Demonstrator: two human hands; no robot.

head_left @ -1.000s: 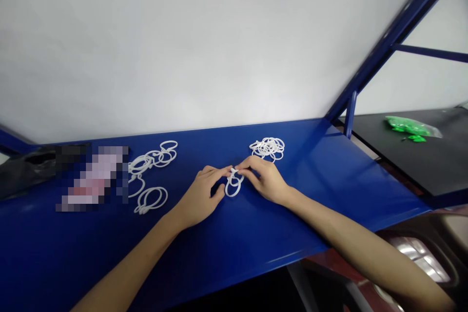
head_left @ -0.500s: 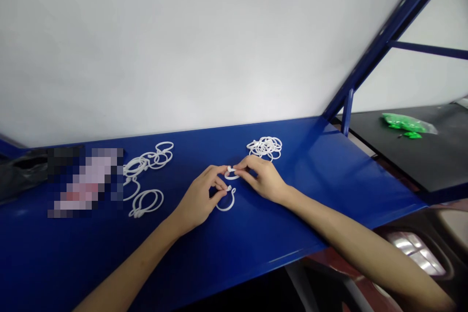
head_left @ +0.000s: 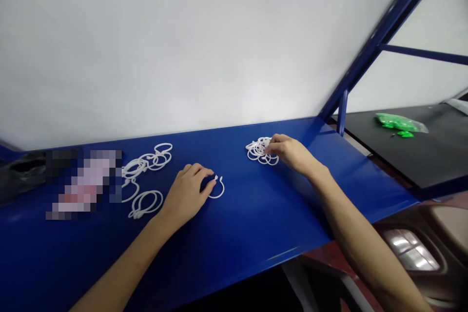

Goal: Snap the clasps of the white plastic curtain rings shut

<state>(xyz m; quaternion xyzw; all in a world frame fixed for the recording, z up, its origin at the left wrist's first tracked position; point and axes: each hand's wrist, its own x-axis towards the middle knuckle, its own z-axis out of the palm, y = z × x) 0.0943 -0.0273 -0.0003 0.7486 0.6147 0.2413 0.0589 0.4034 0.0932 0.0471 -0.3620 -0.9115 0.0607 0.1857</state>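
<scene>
Resting over the blue tabletop (head_left: 248, 224), the left hand (head_left: 185, 191) has its fingertips at an open white ring (head_left: 223, 188); whether they pinch it cannot be told. The right hand (head_left: 292, 153) meets a white ring heap (head_left: 257, 149), its grip unclear. Beyond both rises a pale wall (head_left: 219, 58); right of the right hand stand a blue frame (head_left: 369, 48) and a black surface (head_left: 431, 156).

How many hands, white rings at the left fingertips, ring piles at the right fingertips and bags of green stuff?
Hands: 2, left hand and right hand
Lone white ring: 1
Ring pile: 1
Bag of green stuff: 1
Total: 5
</scene>
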